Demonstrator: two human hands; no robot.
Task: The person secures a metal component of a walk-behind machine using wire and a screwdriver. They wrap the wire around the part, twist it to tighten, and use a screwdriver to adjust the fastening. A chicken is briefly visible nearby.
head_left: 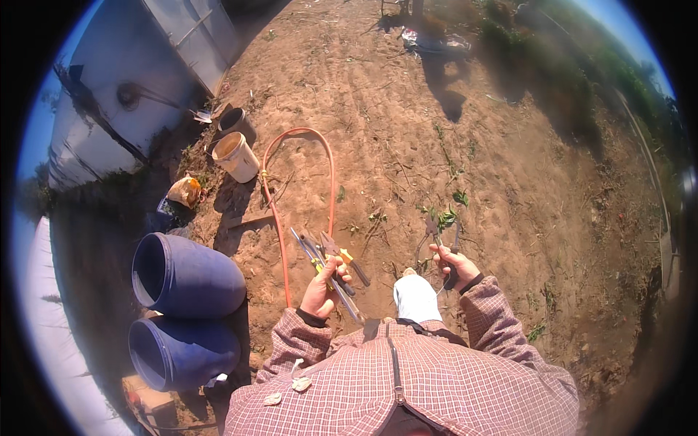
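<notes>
My left hand (318,292) is closed round a bunch of hand tools in front of my chest. Among them are pliers (331,245) with yellow-and-black handles and a long, thin metal tool (309,245) of a kind I cannot make out. My right hand (452,263) grips dark-handled pliers (433,229), jaws pointing away from me. Thin dark curved pieces show on both sides of these pliers; what they are is unclear. Green leaves (447,218) lie on the ground beyond the right hand.
An orange hose (331,167) loops over the bare soil (378,109). Two blue barrels (200,280) lie on their sides at left. Farther off stand a whitish bucket (238,158) and a dark bucket (231,120), near a bag (185,191) and white sheeting (138,69).
</notes>
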